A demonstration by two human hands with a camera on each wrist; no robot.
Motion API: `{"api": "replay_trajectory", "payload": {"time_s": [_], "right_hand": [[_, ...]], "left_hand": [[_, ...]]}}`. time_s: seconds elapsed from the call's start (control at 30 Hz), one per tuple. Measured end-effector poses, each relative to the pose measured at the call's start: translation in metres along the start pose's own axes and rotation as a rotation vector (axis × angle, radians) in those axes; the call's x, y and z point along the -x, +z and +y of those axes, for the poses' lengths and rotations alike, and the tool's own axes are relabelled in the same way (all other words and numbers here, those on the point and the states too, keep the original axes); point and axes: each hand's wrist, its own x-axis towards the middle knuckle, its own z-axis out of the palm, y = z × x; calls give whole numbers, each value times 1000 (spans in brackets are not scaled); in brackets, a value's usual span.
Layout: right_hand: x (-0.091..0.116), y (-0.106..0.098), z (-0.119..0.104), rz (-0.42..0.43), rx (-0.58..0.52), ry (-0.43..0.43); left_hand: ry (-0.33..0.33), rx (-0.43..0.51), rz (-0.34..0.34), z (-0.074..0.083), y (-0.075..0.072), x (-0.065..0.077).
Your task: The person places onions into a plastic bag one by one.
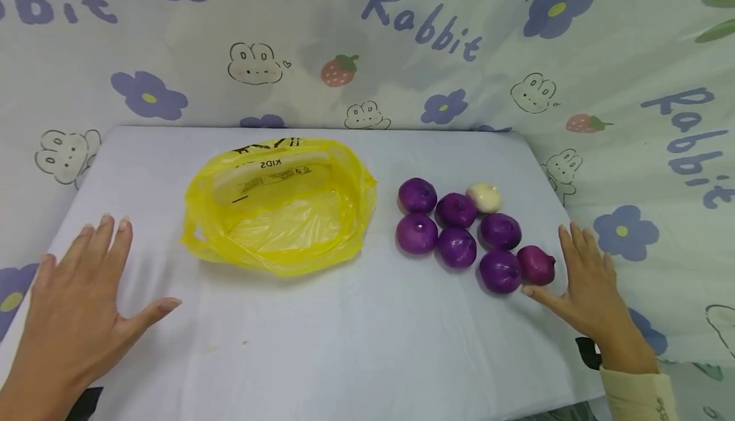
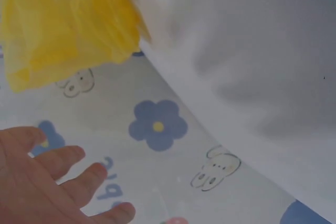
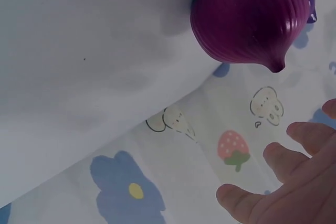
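On the left, my left hand (image 1: 86, 300) is held with fingers spread and nothing in it. To its right a yellow plastic bag (image 1: 281, 261) lies with its mouth wide, printed inside with dark lettering. Several purple onions (image 1: 456, 248) are grouped on the right, along with one pale, whitish onion (image 1: 485, 198) at the back of the group. Fingers extended, my right hand (image 1: 594, 293) is beside the nearest reddish-purple onion (image 1: 536, 265) and holds nothing. In the right wrist view that onion (image 3: 249, 17) shows its pointed tip, apart from the fingers.
A white cloth covers the table (image 1: 344, 344). Behind and beside it hangs a curtain (image 1: 310, 19) printed with rabbits, flowers and strawberries. The table's far edge runs just behind the bag. A small brownish speck (image 1: 244, 342) marks the cloth near the front.
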Motion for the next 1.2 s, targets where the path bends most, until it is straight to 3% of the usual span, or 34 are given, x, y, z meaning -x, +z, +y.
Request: {"api": "replay_trajectory", "payload": {"time_s": [0.23, 0.57, 0.93, 1.07, 1.2], "right_hand": [[2, 2, 0, -13, -56, 15], [0, 5, 0, -69, -53, 4], [-4, 17, 0, -64, -17, -23], [-7, 19, -4, -123, -41, 3], [-9, 19, -9, -176, -51, 29]], "left_hand": [[-16, 18, -9, 3, 0, -2], [-31, 23, -25, 3, 3, -5], [-58, -94, -61, 3, 0, -11], [-52, -54, -58, 4, 3, -12], [-57, 40, -10, 12, 6, -17]]}}
